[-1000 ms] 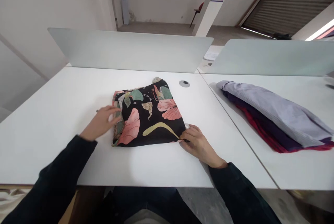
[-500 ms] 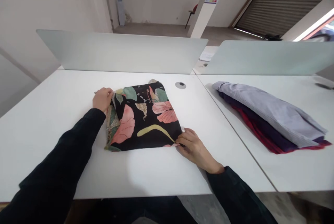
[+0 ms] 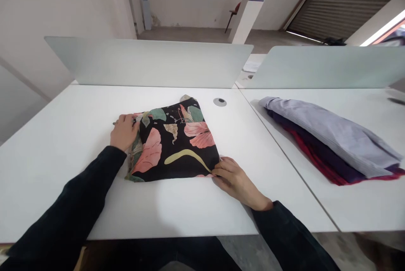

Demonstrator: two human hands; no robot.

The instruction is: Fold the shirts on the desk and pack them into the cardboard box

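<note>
A folded floral cloth [image 3: 180, 144], black with pink flowers and green leaves, lies on the white table in front of me. At its upper left edge is my left hand [image 3: 122, 131], fingers bent over the fabric and thumb against it. My right hand [image 3: 232, 178] pinches the lower right corner between thumb and fingers. The cloth's left side shows several loose, uneven layers, partly hidden by my left hand. A small patterned corner sticks out at the top. What kind of garment it is, if any, cannot be made out.
On the right-hand table lies a pile of clothes [image 3: 329, 136], pale striped on top, dark purple and red beneath. Frosted dividers [image 3: 152, 62] stand along the back edge. A round cable grommet [image 3: 220, 102] sits beyond the cloth. A seam separates the two tabletops.
My left hand has come slightly down and spread over the cloth's left edge, and the raised fold there lies flatter. My right hand keeps its grip on the corner.
</note>
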